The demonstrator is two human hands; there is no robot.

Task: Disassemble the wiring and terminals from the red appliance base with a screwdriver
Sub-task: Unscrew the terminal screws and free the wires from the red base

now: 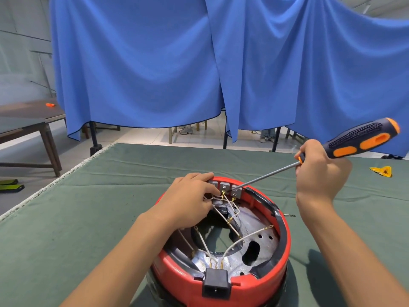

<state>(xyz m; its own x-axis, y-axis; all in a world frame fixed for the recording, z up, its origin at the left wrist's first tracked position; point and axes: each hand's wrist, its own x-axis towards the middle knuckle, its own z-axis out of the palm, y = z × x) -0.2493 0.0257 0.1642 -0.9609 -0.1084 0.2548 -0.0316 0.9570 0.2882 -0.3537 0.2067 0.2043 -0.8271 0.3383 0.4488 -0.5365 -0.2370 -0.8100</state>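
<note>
Red base (254, 282), green cloth (110, 196) — screwdriver (363, 138) black (orange patches).

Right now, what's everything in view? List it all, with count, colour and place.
base: one, red, on table near edge
wires: several, white, inside base
plug socket: one, black, base's near rim
screwdriver: one, black and orange, tip at far-rim terminals
table cover: one, green
yellow piece: one, table's right
curtain: blue, behind table
side tables: brown, left
left hand: pinches wires at far rim
right hand: grips screwdriver
</note>
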